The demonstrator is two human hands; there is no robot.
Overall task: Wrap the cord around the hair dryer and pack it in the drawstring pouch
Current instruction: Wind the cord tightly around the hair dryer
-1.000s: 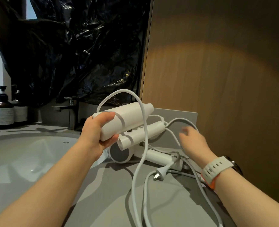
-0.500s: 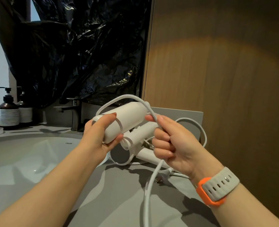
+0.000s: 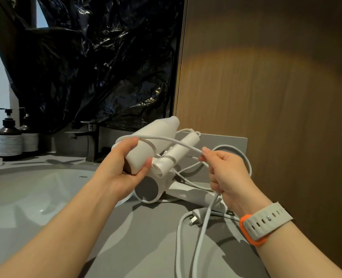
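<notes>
Holding the white hair dryer (image 3: 156, 141) above the grey tabletop (image 3: 138, 237), left hand (image 3: 122, 169) fingers curled round its barrel. Pinching, with right hand (image 3: 228, 175) fingers pressed together, the cord (image 3: 178, 140) looped over that barrel. Trailing down to the plug (image 3: 196, 216) lying on the tabletop.

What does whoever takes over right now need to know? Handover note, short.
Left hand grips the dryer above the counter.
Right hand pinches the cord, with a strand drawn across the barrel.
Done: wrapping has begun, with one strand over the barrel.
Left: much of the cord hangs loose down to the counter, where the plug lies. Finish the wraps, then bag it.
Pouch not in view.
</notes>
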